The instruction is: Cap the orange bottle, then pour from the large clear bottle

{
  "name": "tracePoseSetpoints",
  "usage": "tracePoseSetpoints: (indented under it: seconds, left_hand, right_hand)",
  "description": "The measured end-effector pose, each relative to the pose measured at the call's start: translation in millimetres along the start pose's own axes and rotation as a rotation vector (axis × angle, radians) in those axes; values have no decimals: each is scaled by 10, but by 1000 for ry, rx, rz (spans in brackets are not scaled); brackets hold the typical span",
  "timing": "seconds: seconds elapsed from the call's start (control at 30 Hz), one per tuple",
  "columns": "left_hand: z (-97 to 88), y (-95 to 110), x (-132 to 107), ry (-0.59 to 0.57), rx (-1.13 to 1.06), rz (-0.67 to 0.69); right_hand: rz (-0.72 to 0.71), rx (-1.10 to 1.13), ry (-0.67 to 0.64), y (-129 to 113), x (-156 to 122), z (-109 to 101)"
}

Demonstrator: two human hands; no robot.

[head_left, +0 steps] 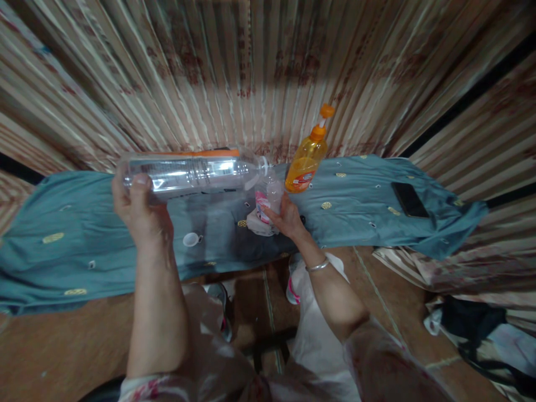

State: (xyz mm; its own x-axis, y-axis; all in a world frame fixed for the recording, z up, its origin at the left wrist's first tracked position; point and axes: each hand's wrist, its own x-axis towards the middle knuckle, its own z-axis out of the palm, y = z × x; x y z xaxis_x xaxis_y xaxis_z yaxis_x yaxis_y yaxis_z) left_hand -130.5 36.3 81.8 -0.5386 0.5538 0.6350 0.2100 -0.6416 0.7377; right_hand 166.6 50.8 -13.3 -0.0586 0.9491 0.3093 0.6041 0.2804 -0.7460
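My left hand [144,209] is wrapped round the base end of a large clear plastic bottle [192,174] with an orange-edged label. That bottle lies level in the air, its uncapped neck pointing right. Just below the neck is a smaller clear bottle [274,192] with a pink and white label, which my right hand [288,216] grips from the right side. The two mouths are close together; whether they touch I cannot tell. A crumpled whitish cloth or bag [260,224] sits under the small bottle. What liquid is inside either clear bottle is hard to make out.
A yellow-orange pump bottle [305,162] stands behind and right of my right hand. A white round cap [191,239] lies on the teal cloth-covered table [352,218]. Toward the right end is a black phone [409,200]. Pleated curtains [218,72] hang behind the table.
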Motion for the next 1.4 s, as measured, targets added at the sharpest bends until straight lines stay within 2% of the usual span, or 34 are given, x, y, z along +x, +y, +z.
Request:
tracePoseSetpoints:
  seconds: [0.1,0.4,0.77,1.23,1.4]
  left_hand:
    - [-8,-2,5,-21,-89,-40]
    - [27,34,-3,17,-153,-54]
    - [-17,-4,7,-42,-88,-29]
    - [57,63,-13,54,-137,-66]
    - [61,73,-19,44,-142,-80]
  right_hand:
    - [-17,19,8,7,-4,14]
    - [-41,26,8,16,4,6]
    - [-15,12,6,-12,-3,-4]
    - [-20,3,-12,-27,0,-10]
    - [-19,20,-3,-15,1,-2]
